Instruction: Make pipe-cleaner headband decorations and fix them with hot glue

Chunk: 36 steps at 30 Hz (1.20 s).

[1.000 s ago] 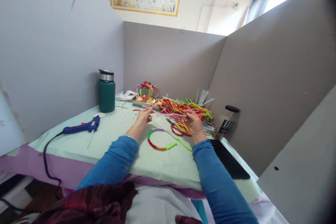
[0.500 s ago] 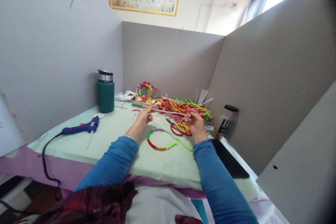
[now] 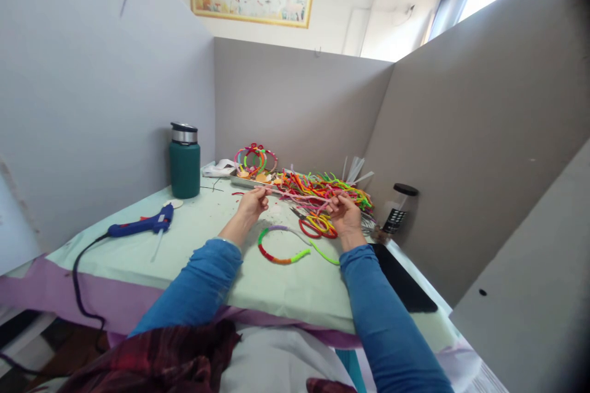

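Our L hand [image 3: 249, 207] & R hand [image 3: 346, 215] hold a thin pink strand [image 3: 299, 198] b/w them, up off the bench [image 3: 276, 295], in front of the pile of coloured strands [image 3: 329, 184]. L fingers pinch it nr one end; R fingers are curled & pinching the other side, tho exact contact's too small to tell, as is whether it's one strand or two. It runs nearly straight, prob. lightly taut.

Looks fuzzy, like pipe cleaner; if so, we'd expect v. light, soft outside, thin bendy wire inside, not slippery, apt to kink & hold a bend. Best grip: fingertip pinch nr each end, middle free; watch for prickly cut ends.

Below our hands: multicoloured hoop [image 3: 268, 253] lying flat. Scissors [image 3: 306, 228] just beside R hand, blades pointing L.
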Motion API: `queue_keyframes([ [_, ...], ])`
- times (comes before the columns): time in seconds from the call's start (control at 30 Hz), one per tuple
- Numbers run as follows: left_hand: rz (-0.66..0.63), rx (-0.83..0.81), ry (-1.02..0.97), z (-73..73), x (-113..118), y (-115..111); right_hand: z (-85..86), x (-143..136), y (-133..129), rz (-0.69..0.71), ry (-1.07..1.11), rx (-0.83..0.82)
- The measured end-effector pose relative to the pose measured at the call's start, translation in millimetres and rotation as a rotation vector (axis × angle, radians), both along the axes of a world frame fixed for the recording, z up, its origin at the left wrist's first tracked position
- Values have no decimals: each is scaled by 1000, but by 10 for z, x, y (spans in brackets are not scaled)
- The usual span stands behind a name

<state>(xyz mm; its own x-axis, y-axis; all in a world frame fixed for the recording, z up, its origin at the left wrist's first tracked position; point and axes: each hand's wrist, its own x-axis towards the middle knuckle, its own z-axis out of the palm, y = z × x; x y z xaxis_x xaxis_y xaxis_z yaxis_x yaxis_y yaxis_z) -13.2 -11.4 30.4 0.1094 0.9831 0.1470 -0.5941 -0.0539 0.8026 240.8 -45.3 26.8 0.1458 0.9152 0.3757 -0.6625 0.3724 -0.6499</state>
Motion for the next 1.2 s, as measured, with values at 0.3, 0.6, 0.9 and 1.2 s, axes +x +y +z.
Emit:
queue_keyframes([
  [0.3,145,-87,133,-59,-21,71,23,-5,-20,-17,14,13],
  [0.6,103,-176,129,-1,-23,5,11,33,1,-91,-40,23],
  [0.9,91,-115,210,-45,-21,40,-107,-83,99,-741,-498,-59],
  [1.2,-184,145,389,-60,143,-141,-178,-566,-29,-832,-1227,407],
])
